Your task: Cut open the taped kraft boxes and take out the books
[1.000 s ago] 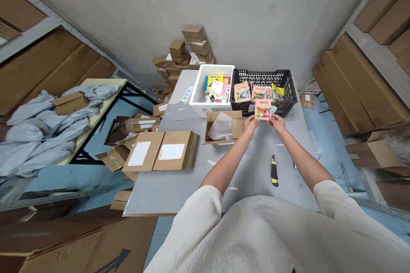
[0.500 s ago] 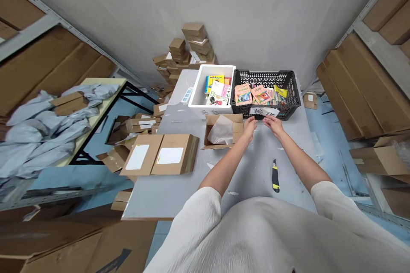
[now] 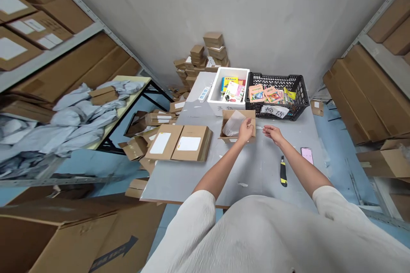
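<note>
An open cardboard box (image 3: 224,133) stands on the grey table with a sheet of translucent white wrapping (image 3: 233,123) inside it. My left hand (image 3: 246,130) is at the right side of this box, its fingers loosely apart over the edge; nothing shows in them. To the right, my right hand (image 3: 273,134) hovers above the table with fingers stretched toward the box, holding nothing. Nearer to me, a black and yellow utility knife (image 3: 283,172) lies below the right hand. A phone (image 3: 307,155) with a lit pink screen rests beside my right forearm.
Behind the box stand a white bin (image 3: 228,107) of booklets and a black crate (image 3: 299,108) of small colourful packs. Two closed cartons (image 3: 187,132) with white labels lie to the left. Grey mailing bags (image 3: 86,113) cover a side table; stacked boxes (image 3: 214,40) stand by the wall.
My left hand has moved onto the open box's right side, while the right hand stays beside it. The view has shifted left, and the phone now shows past my right forearm.
</note>
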### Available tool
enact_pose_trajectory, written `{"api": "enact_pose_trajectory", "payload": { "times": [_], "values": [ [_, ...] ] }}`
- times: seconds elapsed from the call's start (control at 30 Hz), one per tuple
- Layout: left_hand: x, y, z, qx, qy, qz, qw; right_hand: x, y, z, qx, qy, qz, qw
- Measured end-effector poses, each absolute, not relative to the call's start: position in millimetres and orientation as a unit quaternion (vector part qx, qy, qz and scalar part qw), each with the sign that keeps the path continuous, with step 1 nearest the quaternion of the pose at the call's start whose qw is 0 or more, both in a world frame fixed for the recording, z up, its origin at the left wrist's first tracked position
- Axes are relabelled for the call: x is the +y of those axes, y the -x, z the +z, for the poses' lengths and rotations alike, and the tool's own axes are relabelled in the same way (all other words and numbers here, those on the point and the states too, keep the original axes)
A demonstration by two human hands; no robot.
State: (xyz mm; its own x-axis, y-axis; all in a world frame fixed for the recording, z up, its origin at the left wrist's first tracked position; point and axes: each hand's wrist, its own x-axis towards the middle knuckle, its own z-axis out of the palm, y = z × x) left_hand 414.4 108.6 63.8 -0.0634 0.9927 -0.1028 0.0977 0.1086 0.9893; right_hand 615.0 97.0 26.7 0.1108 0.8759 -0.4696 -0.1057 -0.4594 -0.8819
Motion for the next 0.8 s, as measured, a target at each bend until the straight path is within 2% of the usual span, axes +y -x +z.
{"api": "enact_pose_trajectory", "payload": {
  "times": [0.17,0.27,0.43,0.67,0.8],
  "values": [
    [84,-332,67,0.622,-0.534,0.448,0.356,78,-593,18,-0.359,0.632,0.572,0.380],
    [76,-282,58,0.681,-0.503,0.428,0.317,70,-583,11,-0.387,0.635,0.556,0.371],
    [71,-235,28,0.691,-0.495,0.362,0.382,58,-565,6,-0.406,0.623,0.541,0.394],
    [76,-235,-8,0.618,-0.517,0.345,0.481,45,-537,13,-0.369,0.678,0.507,0.383],
    [75,-235,-11,0.613,-0.510,0.343,0.497,34,-525,15,-0.345,0.714,0.468,0.390]
  ]
}}
